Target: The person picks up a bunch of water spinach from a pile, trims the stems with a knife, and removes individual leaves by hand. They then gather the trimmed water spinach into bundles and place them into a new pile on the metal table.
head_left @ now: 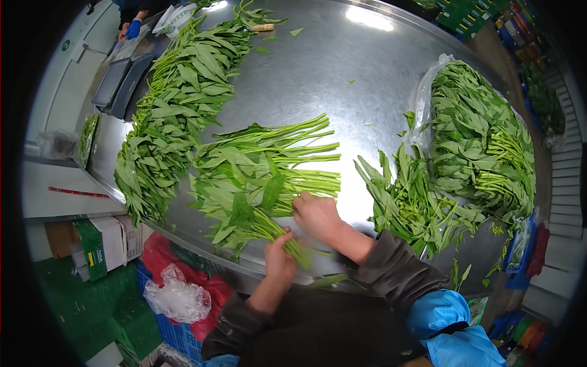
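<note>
Near the table's front edge, my left hand (280, 260) is closed round a small bunch of water spinach (269, 229), its cut stem ends pointing toward me. My right hand (318, 215) is just above and to the right, fingers pinched on stems at the near side of a loose spread of water spinach (244, 165). This spread lies with leaves to the left and pale stems to the right. What lies under my right fingertips is partly hidden.
A long row of bunched greens (177, 104) runs along the left. At right are a heaped plastic bag of greens (477, 134) and loose trimmings (416, 202). A wooden handle (263, 27) lies at the back. A scale (122, 85) stands left; a co-worker's blue glove (133, 29) shows beyond.
</note>
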Demonstrator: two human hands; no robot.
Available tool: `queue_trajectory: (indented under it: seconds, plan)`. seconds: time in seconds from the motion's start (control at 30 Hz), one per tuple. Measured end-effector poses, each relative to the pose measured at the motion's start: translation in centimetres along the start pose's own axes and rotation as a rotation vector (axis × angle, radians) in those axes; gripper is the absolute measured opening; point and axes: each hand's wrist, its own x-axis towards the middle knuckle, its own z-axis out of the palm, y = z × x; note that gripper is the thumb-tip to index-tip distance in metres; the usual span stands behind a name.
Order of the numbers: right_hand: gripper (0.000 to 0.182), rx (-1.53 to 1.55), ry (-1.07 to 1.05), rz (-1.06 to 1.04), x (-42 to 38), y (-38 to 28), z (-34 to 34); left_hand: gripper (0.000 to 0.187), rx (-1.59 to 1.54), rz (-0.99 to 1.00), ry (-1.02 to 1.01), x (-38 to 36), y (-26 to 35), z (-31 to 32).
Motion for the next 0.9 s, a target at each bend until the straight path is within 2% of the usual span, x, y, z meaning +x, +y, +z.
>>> queue_trajectory:
  seconds: [0.07,0.1,0.17,0.27,0.4,0.47,0.5,0.57,0.6,0.63,0.7,0.73,0.77,0.83,0.9]
  plan:
    - [0.018,0.194,0.043,-0.008,-0.1,0.3,-0.8,0.018,-0.01,-0.004,0.015,-0.3,0.0,-0.4]
    - [0.018,0.193,0.036,-0.008,-0.2,0.5,-1.1,0.018,-0.001,-0.014,0.005,-0.7,0.3,0.0]
    - [0.018,0.46,-0.072,0.083,-0.1,0.9,-1.6,0.017,0.005,-0.028,-0.003,-1.0,0.5,0.7]
    - [0.021,0.588,-0.179,0.165,0.3,1.0,-1.9,0.019,0.076,-0.008,0.02,-1.0,0.4,1.6]
    - [0.022,0.698,-0.282,0.135,0.1,0.5,-1.7,0.022,0.085,0.02,-0.022,-0.6,0.4,1.9]
    - [0.02,0.976,-0.393,0.264,-0.2,0.1,-2.8,0.022,0.087,0.019,-0.034,-0.5,0.4,1.9]
    - [0.02,0.978,-0.395,0.268,-0.5,0.1,-3.3,0.023,0.073,0.011,-0.03,-0.6,0.6,1.9]
    - [0.019,1.214,-0.309,0.436,-1.3,0.7,-4.3,0.024,0.059,-0.003,-0.025,-0.6,0.6,1.7]
    - [0.02,1.016,-0.242,0.402,-1.6,1.5,-4.1,0.023,0.07,0.012,0.0,-0.4,0.5,1.5]
    - [0.02,1.016,-0.243,0.403,-2.0,2.0,-3.7,0.021,0.08,0.028,0.026,-0.4,0.5,1.3]
    - [0.021,0.774,-0.225,0.352,-3.0,2.5,-2.7,0.021,0.098,0.005,0.043,-0.6,0.5,1.1]
    - [0.02,0.523,-0.072,0.179,-3.4,2.4,-2.0,0.021,0.114,-0.015,0.058,-0.8,0.5,1.1]
    - [0.02,0.526,-0.068,0.185,-3.8,2.2,-1.5,0.021,0.121,-0.019,0.056,-0.9,0.6,1.2]
    - [0.019,0.131,0.023,0.059,-3.8,1.3,-0.9,0.025,0.049,-0.083,0.054,-1.2,0.9,1.2]
    - [0.019,0.129,0.049,0.03,-3.5,1.1,0.3,0.023,0.086,-0.069,0.036,-0.8,0.9,0.7]
